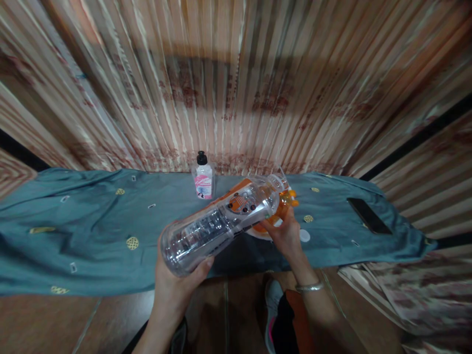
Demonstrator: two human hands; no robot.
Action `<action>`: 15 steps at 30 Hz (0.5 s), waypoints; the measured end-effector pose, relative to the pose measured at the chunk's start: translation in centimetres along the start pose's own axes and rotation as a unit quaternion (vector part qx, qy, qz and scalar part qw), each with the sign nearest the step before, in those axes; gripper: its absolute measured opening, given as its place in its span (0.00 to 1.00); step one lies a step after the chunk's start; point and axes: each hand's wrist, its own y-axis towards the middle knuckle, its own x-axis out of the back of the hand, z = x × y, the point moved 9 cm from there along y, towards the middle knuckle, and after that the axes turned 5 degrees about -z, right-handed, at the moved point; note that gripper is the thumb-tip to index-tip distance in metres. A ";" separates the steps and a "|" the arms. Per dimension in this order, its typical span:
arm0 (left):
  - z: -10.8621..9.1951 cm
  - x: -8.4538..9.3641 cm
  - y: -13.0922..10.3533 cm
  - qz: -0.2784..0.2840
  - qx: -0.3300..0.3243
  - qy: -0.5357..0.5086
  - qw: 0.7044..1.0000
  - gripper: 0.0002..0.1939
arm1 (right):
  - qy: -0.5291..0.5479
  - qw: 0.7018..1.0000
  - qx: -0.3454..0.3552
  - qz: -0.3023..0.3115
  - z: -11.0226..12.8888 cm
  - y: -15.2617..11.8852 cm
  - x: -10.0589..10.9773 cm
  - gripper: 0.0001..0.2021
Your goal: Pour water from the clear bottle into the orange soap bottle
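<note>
My left hand (179, 280) is closed round the base of a large clear plastic bottle (206, 236) with an orange and white label. The bottle leans to the right, its neck uncapped and higher than its base. At the neck end, my right hand (285, 233) has its fingers closed on an orange see-through item (284, 200) with small orange knobs; the bottle hides much of it, so I cannot tell its kind. Beside the right hand a round white cap (304, 235) lies on the cloth.
A small clear bottle (203, 182) with a black cap and pink label stands at the back of the cloth-covered table (99, 221). A dark phone (368, 216) lies on the right. Pleated curtains (221, 88) hang close behind and at the sides.
</note>
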 end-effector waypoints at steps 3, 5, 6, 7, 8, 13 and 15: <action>0.1 0.0 -0.1 0.007 0.030 -0.032 0.999 0.48 | -0.001 1.000 -0.001 -0.004 0.0 -0.1 0.1 0.35; -0.1 0.3 -0.2 -0.004 0.028 -0.028 0.999 0.47 | 0.002 1.000 -0.006 -0.003 -0.1 -0.2 0.0 0.34; -0.1 0.4 -0.2 -0.009 0.028 -0.023 0.999 0.46 | 0.005 1.000 -0.009 -0.001 -0.1 -0.2 0.0 0.33; -0.1 0.5 -0.3 -0.011 0.030 -0.020 0.999 0.46 | 0.007 1.000 -0.012 0.001 -0.1 -0.3 0.0 0.33; 0.0 0.4 -0.3 -0.010 0.033 -0.018 0.999 0.45 | 0.009 1.000 -0.014 0.002 -0.2 -0.3 0.0 0.33; 0.1 0.5 -0.2 -0.011 0.036 -0.014 0.999 0.46 | 0.012 1.000 -0.019 0.010 -0.1 -0.4 -0.1 0.31; 0.1 0.5 -0.2 -0.011 0.032 -0.008 0.999 0.45 | 0.009 1.000 -0.021 0.006 -0.1 -0.4 0.0 0.32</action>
